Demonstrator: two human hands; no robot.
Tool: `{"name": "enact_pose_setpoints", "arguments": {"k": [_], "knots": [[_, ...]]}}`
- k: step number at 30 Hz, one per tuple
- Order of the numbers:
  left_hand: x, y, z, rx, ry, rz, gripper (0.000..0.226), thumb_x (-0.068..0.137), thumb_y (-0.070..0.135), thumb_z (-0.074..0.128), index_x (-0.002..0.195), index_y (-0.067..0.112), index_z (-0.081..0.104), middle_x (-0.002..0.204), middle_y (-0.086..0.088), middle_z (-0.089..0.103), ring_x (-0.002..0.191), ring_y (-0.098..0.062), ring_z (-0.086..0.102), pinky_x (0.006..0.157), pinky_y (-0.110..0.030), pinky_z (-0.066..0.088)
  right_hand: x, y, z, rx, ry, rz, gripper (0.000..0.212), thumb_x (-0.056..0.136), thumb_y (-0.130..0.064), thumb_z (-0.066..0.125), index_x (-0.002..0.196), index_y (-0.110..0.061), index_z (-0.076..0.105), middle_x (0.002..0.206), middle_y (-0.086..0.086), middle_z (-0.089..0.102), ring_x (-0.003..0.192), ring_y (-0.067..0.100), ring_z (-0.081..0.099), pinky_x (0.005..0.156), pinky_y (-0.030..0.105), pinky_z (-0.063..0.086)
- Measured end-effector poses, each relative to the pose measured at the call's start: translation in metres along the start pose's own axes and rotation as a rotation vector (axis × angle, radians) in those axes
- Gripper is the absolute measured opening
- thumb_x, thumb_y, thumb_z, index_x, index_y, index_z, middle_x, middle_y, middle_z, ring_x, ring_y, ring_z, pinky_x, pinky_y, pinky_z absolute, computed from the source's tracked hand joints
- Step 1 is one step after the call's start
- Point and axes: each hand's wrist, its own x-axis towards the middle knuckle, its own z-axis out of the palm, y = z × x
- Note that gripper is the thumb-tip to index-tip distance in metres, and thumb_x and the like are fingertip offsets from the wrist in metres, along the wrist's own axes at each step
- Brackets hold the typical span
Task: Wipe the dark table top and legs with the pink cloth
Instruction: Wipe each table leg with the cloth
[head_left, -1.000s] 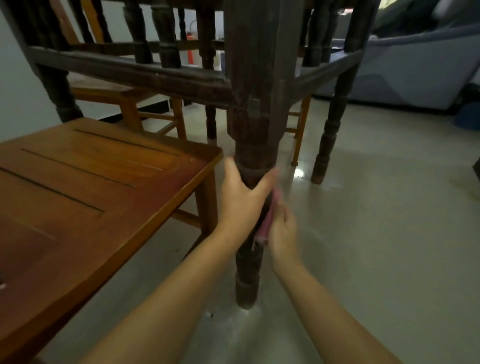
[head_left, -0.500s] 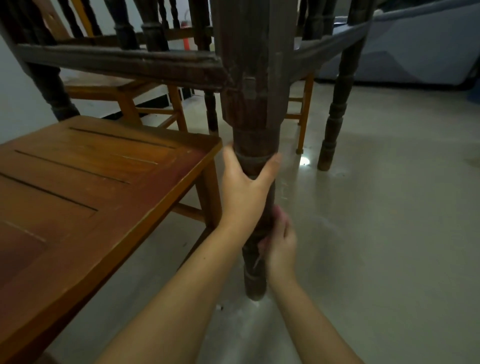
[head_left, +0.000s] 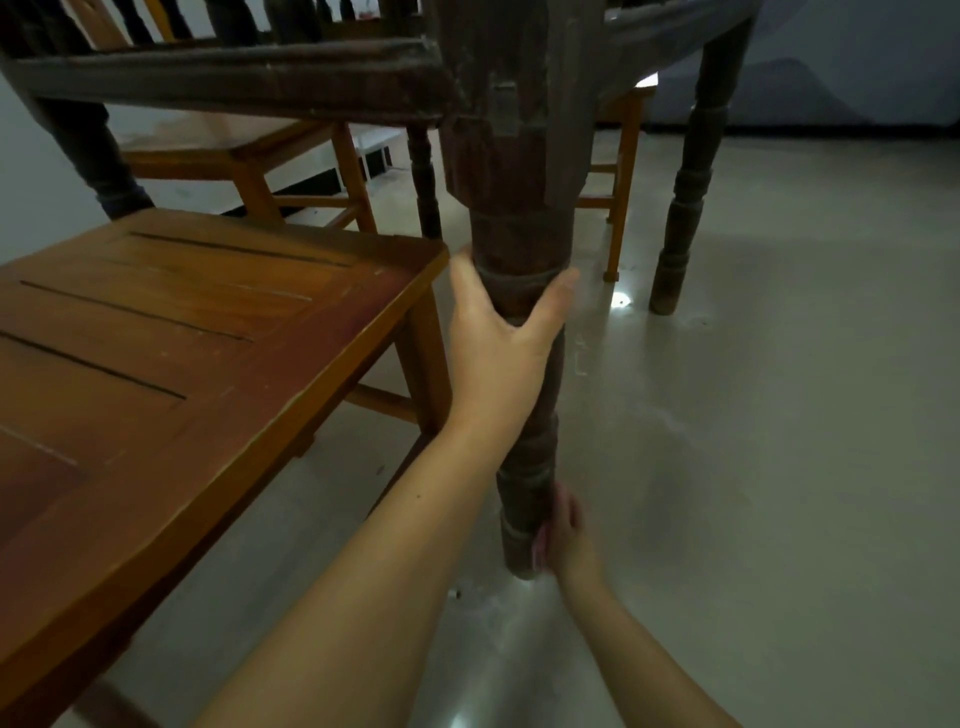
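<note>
Down low, right hand (head_left: 566, 535) presses pink cloth (head_left: 540, 545) against table leg (head_left: 524, 499).

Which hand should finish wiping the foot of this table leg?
Right. The right hand already presses the pink cloth against the table leg near the floor; the left hand grips higher up.

floor (head_left: 779, 467): pale, glossy | on it: dark table leg (head_left: 524, 467), wooden chairs (head_left: 208, 338) | possibly dusty
</note>
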Motion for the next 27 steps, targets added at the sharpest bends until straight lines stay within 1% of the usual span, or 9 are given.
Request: {"name": "enact_pose_setpoints", "arguments": {"k": [2,5,8,11,14,16,20,24,27], "knots": [[-0.001,0.0,0.0,-0.011,-0.005,0.002,0.039,0.083,0.02,0.065,0.106,0.031,0.036,0.094,0.021,0.05,0.083,0.025,0.049,0.067,0.001,0.039,-0.004,-0.042,0.007,0.201,0.015,-0.099,0.03,0.101,-0.03,0.036,0.109,-0.019,0.063,0.083,0.001,0.065,0.063,-0.001,0.065,0.054,0.011,0.05],[-0.002,0.002,0.0,-0.016,0.009,0.003,0.037,0.083,0.018,0.065,0.105,0.03,0.037,0.092,0.02,0.05,0.082,0.025,0.05,0.066,0.001,0.039,-0.016,-0.104,0.011,0.359,-0.061,-0.381,0.026,0.101,-0.027,0.036,0.111,-0.027,0.06,0.11,-0.003,0.067,0.1,0.002,0.065,0.081,0.016,0.053],[-0.003,0.003,0.0,-0.019,0.009,-0.015,0.036,0.082,0.019,0.066,0.1,0.033,0.038,0.091,0.019,0.051,0.081,0.024,0.05,0.065,0.001,0.039,-0.02,-0.102,0.015,0.293,-0.007,-0.504,0.026,0.1,-0.03,0.034,0.111,-0.032,0.057,0.11,-0.001,0.066,0.097,0.004,0.065,0.074,0.015,0.052],[-0.001,0.004,0.0,-0.027,-0.003,-0.039,0.035,0.082,0.019,0.066,0.099,0.033,0.038,0.092,0.019,0.051,0.08,0.025,0.05,0.065,0.002,0.039,-0.009,-0.048,0.011,0.181,0.049,-0.337,0.027,0.102,-0.025,0.032,0.105,-0.031,0.058,0.112,0.008,0.067,0.1,0.01,0.065,0.079,0.021,0.052],[-0.001,0.003,0.0,-0.036,-0.01,-0.056,0.035,0.082,0.019,0.066,0.101,0.031,0.039,0.092,0.018,0.052,0.08,0.024,0.05,0.064,0.002,0.039,0.005,0.002,-0.005,-0.08,-0.053,-0.07,0.022,0.103,-0.024,0.03,0.109,-0.031,0.051,0.129,0.014,0.058,0.114,0.024,0.057,0.096,0.038,0.046],[-0.001,0.002,0.0,-0.039,-0.008,-0.06,0.036,0.082,0.02,0.066,0.106,0.027,0.04,0.094,0.016,0.053,0.081,0.022,0.051,0.065,0.001,0.04,0.007,0.009,-0.005,-0.078,-0.088,0.002,0.027,0.103,-0.024,0.029,0.119,-0.028,0.051,0.132,0.015,0.056,0.112,0.024,0.056,0.09,0.039,0.049],[0.001,-0.001,-0.001,-0.043,-0.019,-0.076,0.04,0.081,0.021,0.067,0.11,0.025,0.039,0.096,0.017,0.052,0.082,0.023,0.05,0.065,0.002,0.039,-0.006,-0.059,0.01,0.192,0.043,-0.212,0.03,0.1,-0.037,0.034,0.111,-0.028,0.06,0.096,0.002,0.067,0.08,0.012,0.063,0.06,0.019,0.047],[-0.001,0.0,-0.001,-0.053,-0.013,-0.08,0.04,0.081,0.021,0.067,0.112,0.023,0.041,0.097,0.016,0.053,0.082,0.022,0.051,0.066,0.001,0.04,-0.018,-0.116,0.016,0.248,0.069,-0.515,0.039,0.097,-0.045,0.033,0.122,-0.028,0.057,0.097,0.006,0.061,0.089,0.019,0.062,0.079,0.029,0.051],[-0.002,0.003,-0.001,-0.058,-0.024,-0.106,0.04,0.082,0.022,0.066,0.111,0.025,0.04,0.096,0.019,0.051,0.079,0.026,0.048,0.064,0.004,0.038,-0.017,-0.084,0.014,0.266,0.066,-0.488,0.028,0.098,-0.036,0.032,0.117,-0.035,0.052,0.101,-0.01,0.062,0.102,0.009,0.062,0.082,0.02,0.051]]}}
